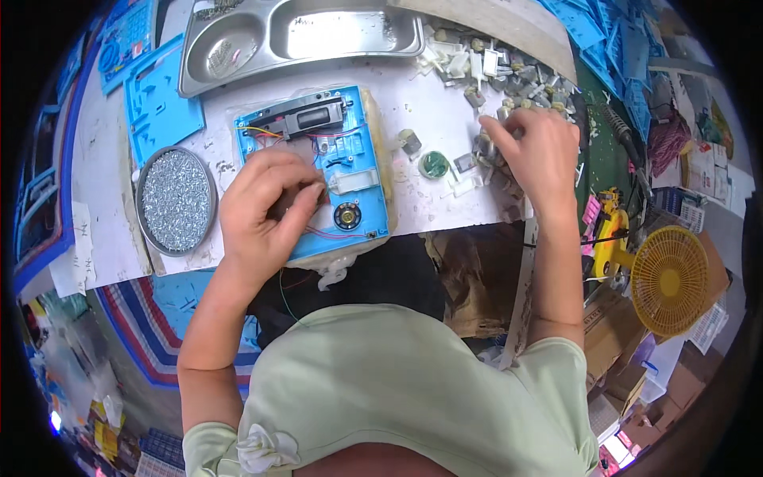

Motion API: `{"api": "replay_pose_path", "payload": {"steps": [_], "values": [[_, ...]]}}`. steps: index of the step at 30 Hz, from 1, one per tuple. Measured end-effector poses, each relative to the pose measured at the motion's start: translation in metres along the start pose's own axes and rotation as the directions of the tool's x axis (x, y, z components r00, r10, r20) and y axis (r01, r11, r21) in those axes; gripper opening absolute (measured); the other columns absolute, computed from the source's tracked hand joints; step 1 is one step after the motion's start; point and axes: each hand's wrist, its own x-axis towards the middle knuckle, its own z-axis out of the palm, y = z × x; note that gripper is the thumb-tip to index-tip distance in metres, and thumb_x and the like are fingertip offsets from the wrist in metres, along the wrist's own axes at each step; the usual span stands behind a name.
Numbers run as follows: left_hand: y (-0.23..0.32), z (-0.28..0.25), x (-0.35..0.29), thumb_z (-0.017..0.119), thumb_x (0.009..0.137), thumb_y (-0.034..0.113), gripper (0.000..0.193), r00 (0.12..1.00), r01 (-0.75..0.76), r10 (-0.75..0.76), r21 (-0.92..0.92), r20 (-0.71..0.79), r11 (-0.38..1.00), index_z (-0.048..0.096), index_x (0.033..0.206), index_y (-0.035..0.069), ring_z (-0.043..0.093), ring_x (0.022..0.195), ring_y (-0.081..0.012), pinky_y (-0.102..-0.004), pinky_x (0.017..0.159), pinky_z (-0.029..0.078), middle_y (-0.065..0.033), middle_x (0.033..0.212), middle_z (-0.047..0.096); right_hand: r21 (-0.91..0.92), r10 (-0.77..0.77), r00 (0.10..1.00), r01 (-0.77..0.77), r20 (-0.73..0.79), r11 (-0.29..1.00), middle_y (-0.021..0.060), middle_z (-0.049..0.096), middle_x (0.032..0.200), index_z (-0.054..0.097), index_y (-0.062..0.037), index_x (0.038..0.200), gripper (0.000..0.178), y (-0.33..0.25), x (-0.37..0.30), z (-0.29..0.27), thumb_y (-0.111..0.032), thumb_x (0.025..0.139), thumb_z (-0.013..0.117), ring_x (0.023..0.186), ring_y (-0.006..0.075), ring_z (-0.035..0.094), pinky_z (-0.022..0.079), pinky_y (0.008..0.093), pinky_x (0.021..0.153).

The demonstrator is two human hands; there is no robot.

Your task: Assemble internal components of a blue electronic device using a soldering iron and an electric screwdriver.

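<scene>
My left hand (pixel 266 208) rests over the left side of a blue plastic housing (pixel 367 151). Its thumb and fingertips are pinched together; whatever is between them is hidden. The housing lies open side up, with a black slotted part (pixel 314 118), a small round speaker (pixel 347 215), a whitish rectangular part (pixel 354 181) and thin wires. Over on the right, my right hand (pixel 544 151) reaches down into a pile of small motor-like parts (pixel 520 83). Its thumb and fingers are apart, with nothing visibly held, though some fingertips are hidden.
A steel compartment tray (pixel 302 60) stands at the back. An oval dish (pixel 208 226) full of small screws sits at left, near another blue panel (pixel 163 107). A small green round container (pixel 434 164) is between my hands. A yellow fan (pixel 669 278) is at far right.
</scene>
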Motion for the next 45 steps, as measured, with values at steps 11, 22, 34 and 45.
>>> {"api": "replay_pose_path", "payload": {"steps": [11, 22, 34, 45], "values": [[0.057, 0.012, 0.072, 0.072, 0.091, 0.007, 0.025, 0.902, 0.317, -0.283, -0.055, 0.327, 0.947, 0.068, 0.114, -0.001, 0.058, 0.068, -0.0061, -0.0234, 0.058, 0.046, -0.0043, 0.084, 0.066, 0.319, -0.294, 0.937, 0.342, -0.190, 0.884, 0.0079, 0.064, 0.069, 0.071, -0.0093, 0.082, 0.022, -0.051, -0.013, -0.023, -0.029, 0.075, 0.079, 0.070, 0.0290, 0.062, 0.044, 0.0435, 0.078], [0.036, 0.030, 0.104, 0.075, 0.085, 0.002, 0.022, 0.924, -0.277, 0.244, 0.072, 0.295, 0.958, 0.065, 0.105, 0.003, 0.068, 0.071, -0.0182, -0.0314, 0.062, 0.055, -0.0065, 0.087, 0.069, 0.983, -0.086, 0.988, -0.135, 0.125, -0.124, 0.0077, 0.073, 0.084, 0.064, -0.0015, 0.123, 0.035, -0.055, -0.018, -0.001, -0.016, 0.093, 0.074, 0.074, 0.0121, 0.069, 0.051, 0.0246, 0.065], [-0.010, 0.109, 0.253, 0.070, 0.090, 0.018, 0.019, 0.960, -0.120, 0.102, 0.052, 0.262, 0.991, 0.073, 0.098, 0.002, 0.072, 0.076, -0.0286, -0.0373, 0.071, 0.056, -0.0148, 0.083, 0.072, 0.831, 0.058, 0.978, -0.140, 0.202, -0.538, 0.0126, 0.073, 0.089, 0.058, -0.0013, 0.127, 0.041, -0.011, -0.017, 0.019, 0.002, 0.090, 0.073, 0.075, 0.0138, 0.069, 0.054, 0.0233, 0.067], [-0.057, 0.193, 0.315, 0.065, 0.083, 0.017, 0.017, 0.979, -0.184, 0.114, 0.487, 0.170, 0.854, 0.076, 0.091, 0.006, 0.072, 0.088, -0.0390, -0.0490, 0.079, 0.057, -0.0205, 0.092, 0.073, 0.942, 0.155, 0.985, -0.016, 0.072, -0.336, 0.0059, 0.068, 0.093, 0.059, 0.0007, 0.124, 0.040, 0.000, -0.045, 0.010, 0.007, 0.087, 0.073, 0.082, 0.0096, 0.064, 0.052, 0.0222, 0.074]]}}
